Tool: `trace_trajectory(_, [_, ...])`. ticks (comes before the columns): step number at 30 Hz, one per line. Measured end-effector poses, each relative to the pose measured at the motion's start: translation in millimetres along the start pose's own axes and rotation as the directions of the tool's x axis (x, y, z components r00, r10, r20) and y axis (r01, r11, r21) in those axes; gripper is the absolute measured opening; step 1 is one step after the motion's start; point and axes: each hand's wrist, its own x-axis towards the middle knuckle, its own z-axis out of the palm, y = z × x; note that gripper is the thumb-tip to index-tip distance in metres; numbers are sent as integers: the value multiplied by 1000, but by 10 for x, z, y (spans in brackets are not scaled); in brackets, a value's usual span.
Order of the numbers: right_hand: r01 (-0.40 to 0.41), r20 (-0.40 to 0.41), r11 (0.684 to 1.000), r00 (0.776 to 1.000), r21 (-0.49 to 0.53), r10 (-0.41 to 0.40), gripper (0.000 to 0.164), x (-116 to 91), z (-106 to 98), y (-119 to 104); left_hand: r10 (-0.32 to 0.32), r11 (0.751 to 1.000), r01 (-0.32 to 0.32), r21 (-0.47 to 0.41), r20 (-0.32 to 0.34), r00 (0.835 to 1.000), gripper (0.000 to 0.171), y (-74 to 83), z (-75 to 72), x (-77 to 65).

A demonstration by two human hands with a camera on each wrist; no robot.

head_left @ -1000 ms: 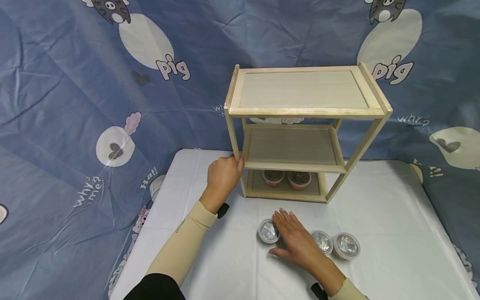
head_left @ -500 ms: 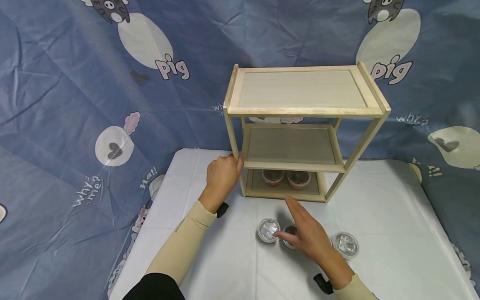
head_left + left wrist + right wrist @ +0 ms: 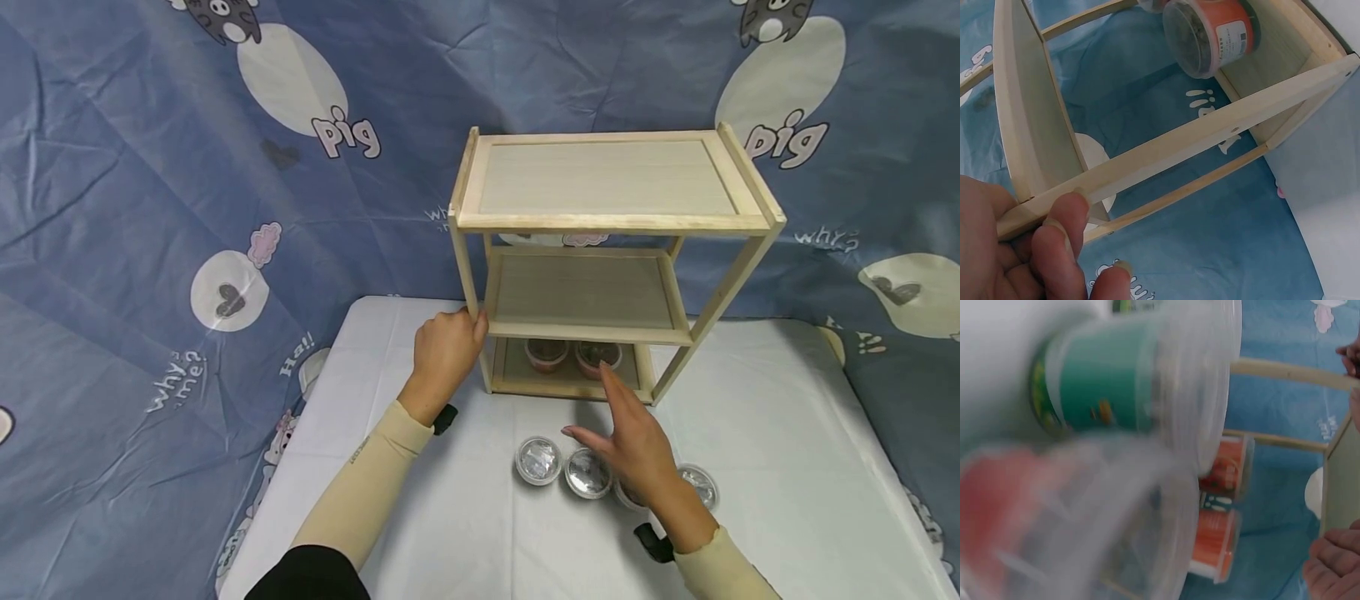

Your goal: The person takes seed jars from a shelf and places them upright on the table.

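My left hand [image 3: 447,354] grips the left front post [image 3: 1185,140] of a three-tier wooden shelf rack [image 3: 611,224], thumb and fingers curled round it. Over a row of several clear-lidded plastic tubs on the table, my right hand [image 3: 643,454] is held with fingers straight and thumb spread, nothing between them. It partly covers the third tub [image 3: 628,497]; left of it sit a tub [image 3: 538,461] and another tub [image 3: 588,473], and right of it a tub [image 3: 701,483]. Close up in the right wrist view stands a green-labelled tub [image 3: 1107,381].
Two tubs with red-orange labels, a left tub [image 3: 546,353] and a right tub [image 3: 596,352], stand on the bottom tier. The middle tier [image 3: 588,292] is bare. A blue printed cloth [image 3: 405,208] hangs behind the white-covered table [image 3: 450,517].
My right hand has lifted off the tubs and moved right and toward the rack, uncovering the second tub in the row. The left hand stays on the post.
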Motion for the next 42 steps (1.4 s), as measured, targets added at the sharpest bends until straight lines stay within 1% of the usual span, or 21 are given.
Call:
trace_trajectory(4, [-58, 3, 998, 998, -12, 58, 102, 74, -16, 98, 1, 1000, -1, 7, 7, 1000, 55, -3, 15, 2])
trace_trajectory(7, [-70, -1, 997, 998, -19, 70, 97, 144, -18, 170, -3, 1000, 3, 0, 10, 1000, 55, 0, 11, -1])
trace_trajectory(11, [-65, 7, 997, 998, -29, 65, 90, 244, 3, 266, -6, 1000, 6, -3, 7, 1000, 55, 0, 8, -3])
trace_trajectory(14, [-112, 32, 993, 993, -46, 113, 86, 307, 19, 333, -4, 1000, 4, 0, 2, 1000, 55, -2, 10, -1])
trace_trajectory(17, [-174, 66, 982, 982, -65, 179, 88, 370, 22, 395, -6, 1000, 6, -1, 4, 1000, 54, 1, 9, 2])
trace_trajectory(21, [-233, 96, 970, 966, -67, 239, 92, 452, 21, 464, -9, 1000, 9, -3, 13, 1000, 52, 7, 10, 7])
trace_trajectory(29, [-331, 107, 942, 936, -49, 334, 80, 529, 91, 602, -7, 1000, 7, -3, 11, 1000, 52, 4, 11, 7])
trace_trajectory(37, [-398, 171, 917, 901, -32, 398, 90, 568, 213, 689, 0, 1000, 0, -4, 5, 1000, 51, -11, 24, -3])
trace_trajectory(40, [-421, 193, 907, 888, -26, 417, 88, 607, 260, 704, 1, 1000, -1, 2, 1, 1000, 51, -18, 27, -3])
trace_trajectory(42, [-427, 207, 904, 883, -17, 421, 86, 633, 287, 712, 0, 1000, 0, 5, 1, 1000, 51, -19, 26, -2])
